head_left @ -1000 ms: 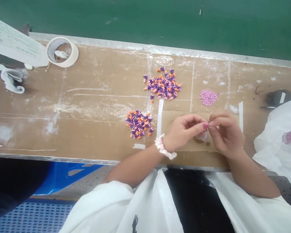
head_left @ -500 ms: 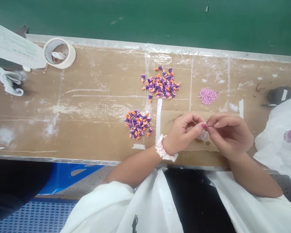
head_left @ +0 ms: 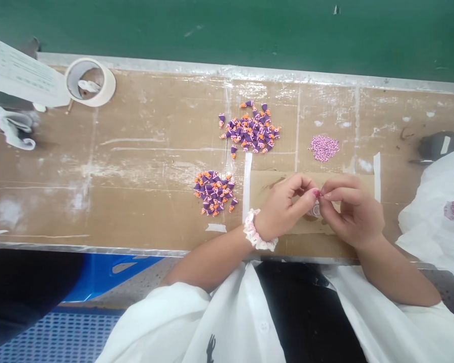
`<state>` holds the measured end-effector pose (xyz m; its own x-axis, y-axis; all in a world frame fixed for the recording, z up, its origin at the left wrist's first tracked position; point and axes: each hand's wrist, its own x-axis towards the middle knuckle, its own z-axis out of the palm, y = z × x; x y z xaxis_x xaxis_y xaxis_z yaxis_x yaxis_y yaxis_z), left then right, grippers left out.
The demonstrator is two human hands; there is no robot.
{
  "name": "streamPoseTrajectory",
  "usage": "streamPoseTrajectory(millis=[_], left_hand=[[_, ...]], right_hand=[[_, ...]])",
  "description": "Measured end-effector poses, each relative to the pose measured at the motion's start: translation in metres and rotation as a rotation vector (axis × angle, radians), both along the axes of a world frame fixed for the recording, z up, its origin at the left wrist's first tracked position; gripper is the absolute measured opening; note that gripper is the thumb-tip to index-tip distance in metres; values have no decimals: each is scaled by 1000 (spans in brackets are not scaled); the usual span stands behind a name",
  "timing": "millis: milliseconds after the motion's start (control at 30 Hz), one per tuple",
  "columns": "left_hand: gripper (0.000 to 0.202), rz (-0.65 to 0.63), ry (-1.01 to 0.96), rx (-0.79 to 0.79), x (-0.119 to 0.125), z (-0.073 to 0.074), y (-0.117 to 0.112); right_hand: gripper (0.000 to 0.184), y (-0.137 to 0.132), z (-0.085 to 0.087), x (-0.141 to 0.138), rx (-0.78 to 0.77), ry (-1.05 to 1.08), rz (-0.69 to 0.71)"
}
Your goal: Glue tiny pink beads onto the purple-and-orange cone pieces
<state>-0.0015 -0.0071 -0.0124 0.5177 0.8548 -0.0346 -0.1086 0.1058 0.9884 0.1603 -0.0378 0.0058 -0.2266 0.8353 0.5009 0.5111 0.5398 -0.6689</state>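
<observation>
Long bench top [head_left: 136,166], scuffed brown board. Cardboard sheet [head_left: 272,181] taped on it, under hands. Left of sheet, lower heap of purple-orange cone beads [head_left: 214,193]; upper heap of same [head_left: 249,128] beyond; pink granules [head_left: 324,148] further right. Left hand [head_left: 283,209], right hand [head_left: 353,214] together — fingertips [head_left: 317,193] meeting, anything pinched too small to tell — just above small clear round object [head_left: 315,209] on cardboard.

White open overshirt [head_left: 155,322] with button [head_left: 264,326] and small dark print [head_left: 211,349]; black top [head_left: 306,317] underneath; frilly pink-white scrunchie [head_left: 251,237] on left wrist [head_left: 267,224].
</observation>
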Motion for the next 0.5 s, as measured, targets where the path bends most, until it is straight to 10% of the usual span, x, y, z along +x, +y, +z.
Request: streamPoseTrajectory(millis=[500], left_hand=[[20,74,46,292,0,-1,-1]], right_hand=[[33,-7,1,-6,-180,299,-53]])
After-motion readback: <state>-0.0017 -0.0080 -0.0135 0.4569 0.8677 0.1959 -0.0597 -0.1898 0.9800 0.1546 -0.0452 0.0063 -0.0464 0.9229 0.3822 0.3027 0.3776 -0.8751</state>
